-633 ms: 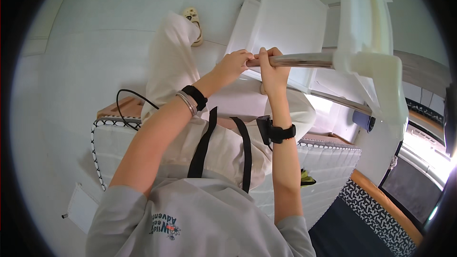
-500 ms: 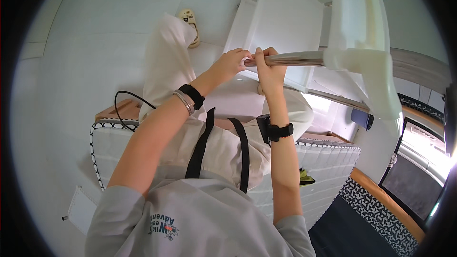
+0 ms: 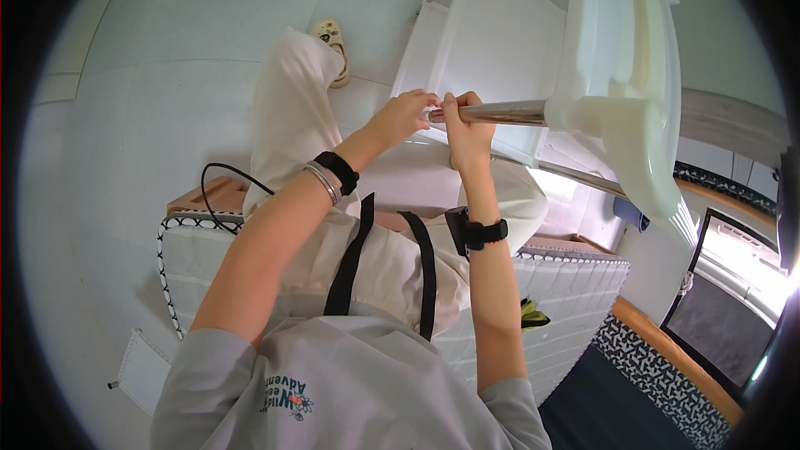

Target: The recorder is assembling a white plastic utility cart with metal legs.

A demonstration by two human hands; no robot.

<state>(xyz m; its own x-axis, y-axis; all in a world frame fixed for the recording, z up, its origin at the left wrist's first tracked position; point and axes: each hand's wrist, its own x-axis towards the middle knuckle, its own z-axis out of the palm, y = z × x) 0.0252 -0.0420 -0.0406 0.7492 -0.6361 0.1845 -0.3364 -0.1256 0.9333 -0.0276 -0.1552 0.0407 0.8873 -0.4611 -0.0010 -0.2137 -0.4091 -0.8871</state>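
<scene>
1. White corner fitting (image 3: 625, 129) and the metal tube (image 3: 517, 112) joined to it have shifted leftward in the frame since the earliest picture, and both hands sit slightly further left too.
2. The tube lies right of upper centre, running nearly level from the fitting to the hands.
3. The right hand (image 3: 472, 140) is closed around the tube near its free end; the left hand (image 3: 402, 117) has its fingers bunched narrowly at the tip.
4. Good handling probably means a firm right grip, so the tube cannot roll, with the left fingertips working squarely on the end and no sideways levering on the fitting.
5. Whether the left fingers pinch something small and pale or merely touch the tube cannot be told. The right palm is hidden, and the white panel (image 3: 500, 42) runs toward the upper edge, its outline washed out.
</scene>
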